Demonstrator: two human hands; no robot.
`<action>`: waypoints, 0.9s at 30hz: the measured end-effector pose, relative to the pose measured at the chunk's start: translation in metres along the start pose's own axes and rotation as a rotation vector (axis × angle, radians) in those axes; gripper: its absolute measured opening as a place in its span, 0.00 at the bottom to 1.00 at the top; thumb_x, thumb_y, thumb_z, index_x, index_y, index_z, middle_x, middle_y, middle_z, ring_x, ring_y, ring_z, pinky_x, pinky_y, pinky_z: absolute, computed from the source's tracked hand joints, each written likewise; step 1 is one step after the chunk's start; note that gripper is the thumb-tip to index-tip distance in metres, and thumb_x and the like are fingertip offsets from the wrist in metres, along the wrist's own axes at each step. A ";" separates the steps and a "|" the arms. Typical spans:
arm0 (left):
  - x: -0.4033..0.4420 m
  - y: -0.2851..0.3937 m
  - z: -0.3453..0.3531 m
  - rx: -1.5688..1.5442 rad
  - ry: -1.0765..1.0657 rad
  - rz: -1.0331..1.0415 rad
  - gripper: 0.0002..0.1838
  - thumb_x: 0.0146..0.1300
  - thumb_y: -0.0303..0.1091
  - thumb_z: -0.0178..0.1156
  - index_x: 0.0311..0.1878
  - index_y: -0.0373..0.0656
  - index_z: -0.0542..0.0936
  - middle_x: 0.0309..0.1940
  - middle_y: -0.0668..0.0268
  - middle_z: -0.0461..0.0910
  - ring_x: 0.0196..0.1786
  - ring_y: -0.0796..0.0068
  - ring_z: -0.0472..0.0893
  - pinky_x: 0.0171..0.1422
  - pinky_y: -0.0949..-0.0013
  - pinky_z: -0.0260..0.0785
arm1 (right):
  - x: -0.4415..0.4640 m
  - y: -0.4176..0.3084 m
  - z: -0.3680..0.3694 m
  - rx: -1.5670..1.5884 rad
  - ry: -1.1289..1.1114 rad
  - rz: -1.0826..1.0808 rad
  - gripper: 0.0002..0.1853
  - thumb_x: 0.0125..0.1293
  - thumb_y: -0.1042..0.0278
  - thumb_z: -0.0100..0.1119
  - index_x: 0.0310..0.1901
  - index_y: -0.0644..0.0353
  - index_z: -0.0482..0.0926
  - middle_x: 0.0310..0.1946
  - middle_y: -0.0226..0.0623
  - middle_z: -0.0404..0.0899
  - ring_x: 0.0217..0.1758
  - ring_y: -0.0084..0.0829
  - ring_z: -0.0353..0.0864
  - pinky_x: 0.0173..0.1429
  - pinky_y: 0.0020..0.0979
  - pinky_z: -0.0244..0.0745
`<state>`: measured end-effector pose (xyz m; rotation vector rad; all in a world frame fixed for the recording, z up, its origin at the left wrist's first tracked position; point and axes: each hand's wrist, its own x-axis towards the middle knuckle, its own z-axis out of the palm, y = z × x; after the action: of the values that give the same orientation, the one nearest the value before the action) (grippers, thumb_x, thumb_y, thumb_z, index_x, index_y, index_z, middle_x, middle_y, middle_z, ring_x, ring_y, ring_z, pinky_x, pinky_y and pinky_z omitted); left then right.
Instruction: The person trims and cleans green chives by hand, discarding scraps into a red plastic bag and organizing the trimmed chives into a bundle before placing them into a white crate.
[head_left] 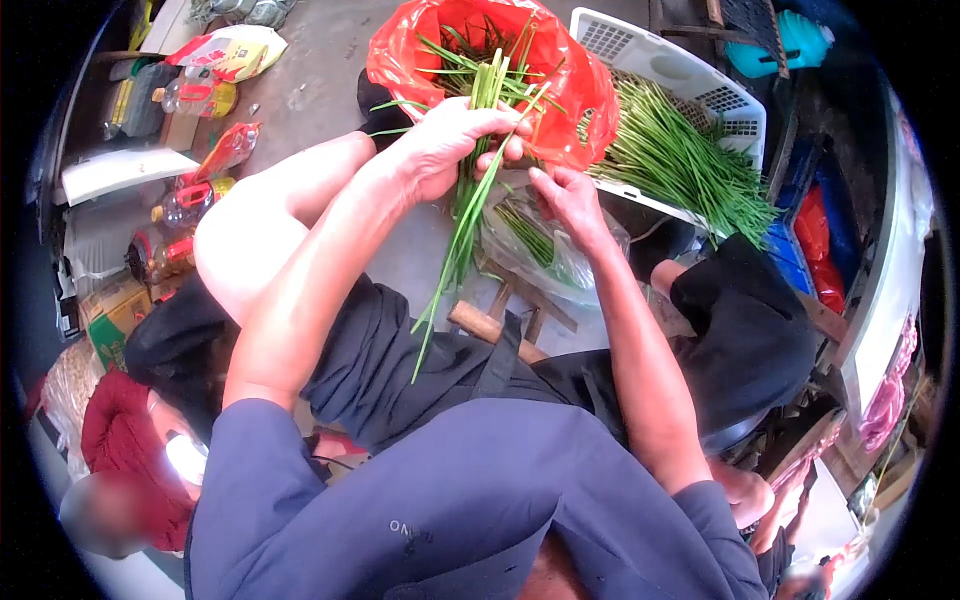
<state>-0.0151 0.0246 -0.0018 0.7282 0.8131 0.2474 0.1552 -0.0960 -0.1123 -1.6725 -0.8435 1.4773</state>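
A bunch of long green stalks [468, 228] was at the upper centre of the frame, its long axis near vertical, upper ends toward the red plastic bag [592, 100], lower ends trailing down and slightly left. The left hand's [450, 150] grip was closed around the bunch, covering its middle. The right hand's [570, 203] thumb and finger were together; whether they pinched a stalk could not be told. Wrinkled plastic blurred the clear bag's [592, 268] contents.

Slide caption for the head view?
Left hand grips long green stalks near a red plastic bag, right hand close by.
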 end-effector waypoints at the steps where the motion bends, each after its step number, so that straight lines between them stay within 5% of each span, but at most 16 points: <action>1: 0.001 -0.001 0.001 0.036 0.022 0.017 0.09 0.65 0.35 0.58 0.41 0.39 0.78 0.26 0.68 0.79 0.19 0.86 0.67 0.24 0.81 0.60 | 0.003 -0.004 0.001 0.002 0.033 0.011 0.17 0.65 0.56 0.60 0.26 0.59 0.76 0.19 0.26 0.73 0.20 0.16 0.69 0.26 0.21 0.64; 8: 0.006 -0.008 -0.003 0.147 0.146 0.016 0.09 0.65 0.33 0.54 0.38 0.38 0.79 0.23 0.67 0.79 0.17 0.85 0.68 0.21 0.80 0.59 | 0.002 -0.056 0.009 0.351 0.146 -0.179 0.13 0.64 0.59 0.62 0.35 0.64 0.81 0.24 0.28 0.78 0.24 0.17 0.73 0.31 0.22 0.70; 21: 0.013 -0.019 -0.002 0.393 0.101 0.017 0.06 0.66 0.34 0.54 0.37 0.43 0.77 0.22 0.71 0.77 0.19 0.85 0.70 0.20 0.81 0.58 | -0.002 -0.060 0.025 0.090 0.178 -0.337 0.10 0.67 0.66 0.57 0.34 0.65 0.79 0.24 0.31 0.80 0.26 0.18 0.76 0.31 0.23 0.72; 27: 0.011 -0.018 -0.005 0.196 -0.021 -0.111 0.07 0.66 0.34 0.54 0.37 0.40 0.76 0.20 0.72 0.74 0.16 0.84 0.66 0.18 0.80 0.55 | -0.005 -0.067 0.019 0.053 0.131 -0.340 0.11 0.69 0.66 0.52 0.33 0.65 0.79 0.23 0.30 0.79 0.25 0.20 0.76 0.31 0.25 0.71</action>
<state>-0.0122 0.0190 -0.0222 0.8645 0.8623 0.0600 0.1358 -0.0643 -0.0533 -1.4831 -0.9534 1.1364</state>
